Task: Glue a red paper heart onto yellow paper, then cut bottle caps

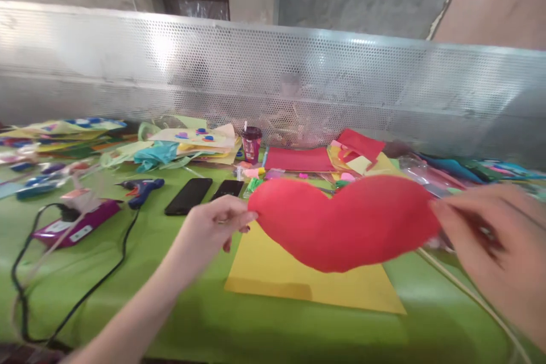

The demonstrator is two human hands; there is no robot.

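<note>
A red heart cutout (341,224), apparently paper or felt, is stretched out in the air between my two hands. My left hand (217,224) pinches its left edge between thumb and fingers. At the opposite edge, my right hand (495,233) grips it, a little blurred. Below the heart, a yellow sheet (268,273) lies flat on the green table (191,318), its middle and far part hidden by the heart.
To the left are a blue glue gun (143,189), a purple power strip (81,224) with black cables, and two phones, one a large black phone (188,196). Further back stand a lidded cup (251,145) and red sheets (298,159). A perforated metal panel (264,74) borders the table.
</note>
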